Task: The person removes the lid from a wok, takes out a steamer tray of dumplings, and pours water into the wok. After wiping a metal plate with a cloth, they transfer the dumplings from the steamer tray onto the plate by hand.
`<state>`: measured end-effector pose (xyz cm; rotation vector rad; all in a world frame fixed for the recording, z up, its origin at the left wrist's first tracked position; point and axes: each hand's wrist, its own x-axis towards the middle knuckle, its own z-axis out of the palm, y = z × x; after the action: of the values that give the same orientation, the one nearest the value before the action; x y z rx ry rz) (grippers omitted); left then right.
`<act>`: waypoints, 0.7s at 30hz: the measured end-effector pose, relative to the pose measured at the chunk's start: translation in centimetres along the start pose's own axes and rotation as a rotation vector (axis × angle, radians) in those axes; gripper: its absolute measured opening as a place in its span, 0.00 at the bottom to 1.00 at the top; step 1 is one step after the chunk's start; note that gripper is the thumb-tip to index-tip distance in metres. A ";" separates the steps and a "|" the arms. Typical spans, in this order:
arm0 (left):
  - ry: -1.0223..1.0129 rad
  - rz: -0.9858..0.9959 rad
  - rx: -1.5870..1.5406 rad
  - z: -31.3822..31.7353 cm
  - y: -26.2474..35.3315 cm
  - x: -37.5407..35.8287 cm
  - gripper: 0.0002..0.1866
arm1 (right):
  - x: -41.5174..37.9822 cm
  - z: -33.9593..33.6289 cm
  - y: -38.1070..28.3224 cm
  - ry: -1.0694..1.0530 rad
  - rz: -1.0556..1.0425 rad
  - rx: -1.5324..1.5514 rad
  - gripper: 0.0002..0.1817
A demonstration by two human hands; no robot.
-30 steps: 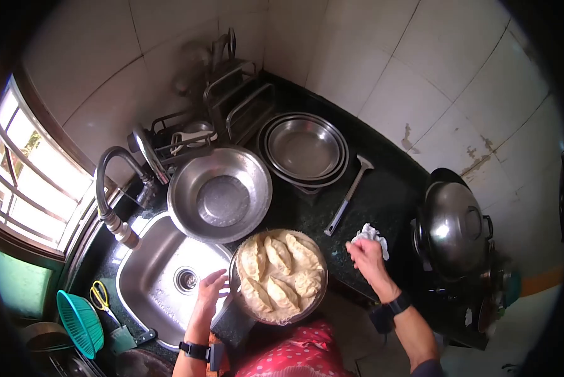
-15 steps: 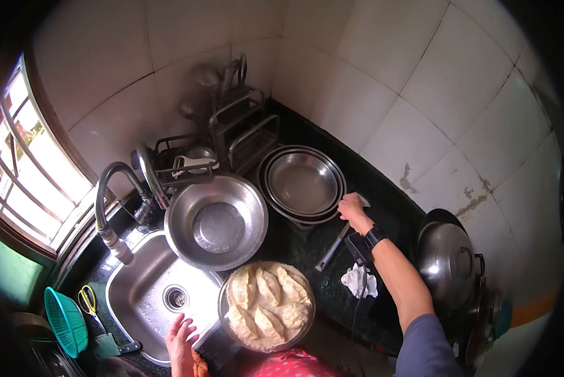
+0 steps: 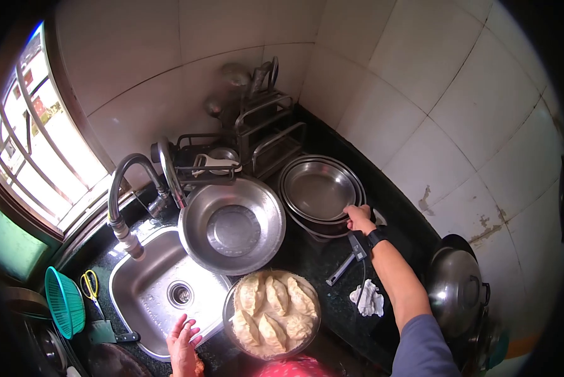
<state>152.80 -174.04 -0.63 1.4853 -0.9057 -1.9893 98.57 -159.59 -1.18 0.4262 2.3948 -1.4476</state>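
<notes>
My right hand (image 3: 360,217) is closed on the near right rim of the nested steel bowls (image 3: 318,188), which stand on the dark counter. Beside the sink's front edge, my left hand (image 3: 183,344) is held with fingers apart and nothing in it. Between the hands, a round dish (image 3: 229,320) holds several pale folded dumplings (image 3: 273,295) on a white layer. A large empty steel basin (image 3: 233,230) overlaps the back right of the sink. Part of a knife-like tool (image 3: 340,270) lies below my right wrist.
Left: steel sink (image 3: 162,276), faucet (image 3: 128,239), teal basket (image 3: 64,303), yellow scissors (image 3: 90,284) and cleaver (image 3: 102,332). Behind stands a metal rack (image 3: 266,129). A crumpled white cloth (image 3: 368,300) and lidded pot (image 3: 453,283) are at right.
The view has shifted, so the scene sits further right. My right hand has moved from beside the nested bowls onto their rim. My left hand remains open near the sink.
</notes>
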 end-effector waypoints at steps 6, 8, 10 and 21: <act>-0.035 0.054 0.036 1.2 2.1 0.4 0.23 | 0.5 -1.8 -2.3 -0.154 0.032 0.213 0.03; -0.056 0.062 0.049 2.7 2.9 0.5 0.23 | 0.4 -2.7 -3.2 -0.196 0.039 0.321 0.04; -0.190 0.073 0.041 5.8 4.1 0.2 0.24 | -0.1 -3.9 -3.7 -0.123 -0.030 0.385 0.04; -0.603 -0.305 0.032 26.9 -1.6 3.9 0.26 | -11.4 -11.1 2.7 0.097 -0.182 0.711 0.11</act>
<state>125.92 -170.02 0.75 1.0925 -0.9839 -2.7377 108.79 -149.52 6.18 0.4436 1.9506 -2.4007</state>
